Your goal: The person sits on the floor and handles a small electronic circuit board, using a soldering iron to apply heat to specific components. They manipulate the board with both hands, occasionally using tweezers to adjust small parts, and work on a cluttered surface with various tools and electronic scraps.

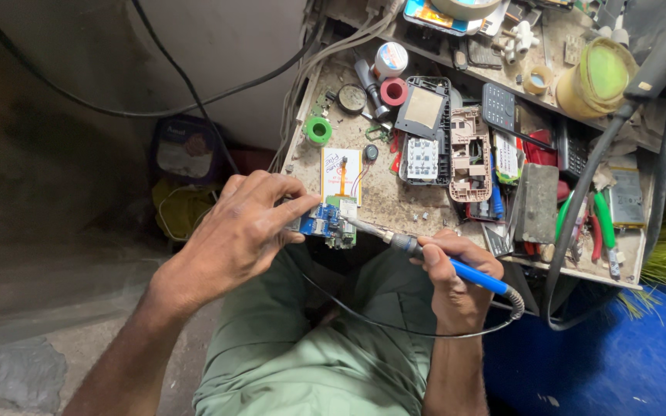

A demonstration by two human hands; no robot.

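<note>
Pinching the small circuit board (325, 223) at the near left edge of the desk (383, 202), your left hand (244, 227) must hold steady while your right hand (456, 281), closed around the blue-handled soldering iron (433, 258), touches its tip to the joint only.

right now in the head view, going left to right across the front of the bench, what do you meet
left hand → small circuit board pinched in its fingers → soldering iron with blue handle → right hand gripping it → grey flat block → green-handled pliers
</note>
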